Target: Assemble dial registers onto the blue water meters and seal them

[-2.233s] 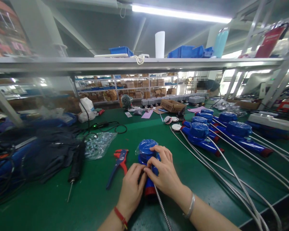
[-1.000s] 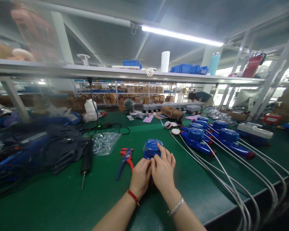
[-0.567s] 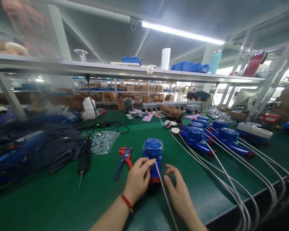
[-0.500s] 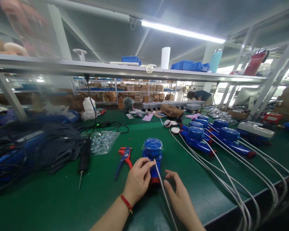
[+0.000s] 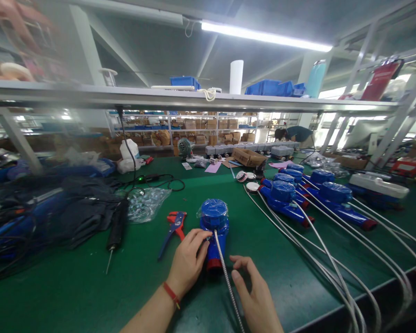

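Observation:
A blue water meter (image 5: 213, 238) with a clear plastic film over its round top and a red end cap stands in front of me. From its front a metal-braided cable (image 5: 225, 273) runs down toward me. My left hand (image 5: 190, 256), with a red band at the wrist, is closed against the meter's left side, its fingertips touching the body beside the cable's root. To the right of the cable, my right hand (image 5: 254, 286) is held off it, fingers curved and apart, with nothing in them. Wire strippers (image 5: 173, 229) with red and blue handles lie left of the meter.
Several blue meters (image 5: 284, 194) with trailing pale cables stand at the right. An electric screwdriver (image 5: 116, 226) and a bag of small parts (image 5: 147, 203) lie at the left. A shelf (image 5: 142, 98) crosses above the green bench (image 5: 138, 282). A person (image 5: 296, 134) bends over farther back.
My left fingertips have come off the cable's top end onto the meter's left side. My right hand stays beside the cable. The view has shifted slightly; a person has come into sight behind.

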### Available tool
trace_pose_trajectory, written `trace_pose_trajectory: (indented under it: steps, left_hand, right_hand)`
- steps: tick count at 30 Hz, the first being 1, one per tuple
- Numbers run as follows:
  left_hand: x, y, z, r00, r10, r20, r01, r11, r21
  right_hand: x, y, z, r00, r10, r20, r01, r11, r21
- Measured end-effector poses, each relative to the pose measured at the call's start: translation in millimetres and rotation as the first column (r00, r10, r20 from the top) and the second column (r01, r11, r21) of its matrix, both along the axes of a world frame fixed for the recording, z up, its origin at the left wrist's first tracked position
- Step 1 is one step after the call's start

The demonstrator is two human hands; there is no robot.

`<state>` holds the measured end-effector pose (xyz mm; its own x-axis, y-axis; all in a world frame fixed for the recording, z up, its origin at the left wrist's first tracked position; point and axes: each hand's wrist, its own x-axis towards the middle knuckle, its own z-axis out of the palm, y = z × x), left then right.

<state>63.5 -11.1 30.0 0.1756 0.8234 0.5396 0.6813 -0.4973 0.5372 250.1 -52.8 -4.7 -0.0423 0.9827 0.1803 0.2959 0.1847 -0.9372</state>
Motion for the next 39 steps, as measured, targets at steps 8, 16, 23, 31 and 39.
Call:
trace_pose_trajectory:
  steps: [8,16,23,31,39]
  left_hand:
    - [0.0,0.4,0.8,1.0,0.002,-0.016,-0.002,1.0,-0.022]
    - [0.4,-1.1,-0.2,1.0,-0.01,-0.015,0.009,0.999,-0.04]
    - [0.1,-3.1,4.0,0.997,-0.036,-0.07,0.033,0.998,-0.044]
    - [0.7,-4.3,7.7,0.994,-0.059,-0.088,0.053,0.996,-0.071]
    - [1.3,-5.3,6.6,0.992,-0.067,-0.106,0.061,0.996,-0.059]
  right_hand:
    - [0.5,0.1,-0.7,0.999,0.041,0.0,-0.041,0.999,0.007]
    - [2.1,0.2,-1.7,0.999,0.027,0.021,-0.028,0.997,0.066]
    - [0.7,0.4,-3.0,0.999,0.051,0.018,-0.052,0.998,0.042]
    - [0.1,0.0,-0.7,0.997,0.07,0.011,-0.07,0.997,0.025]
    - [0.4,0.1,-2.2,0.997,0.074,0.01,-0.074,0.997,0.01]
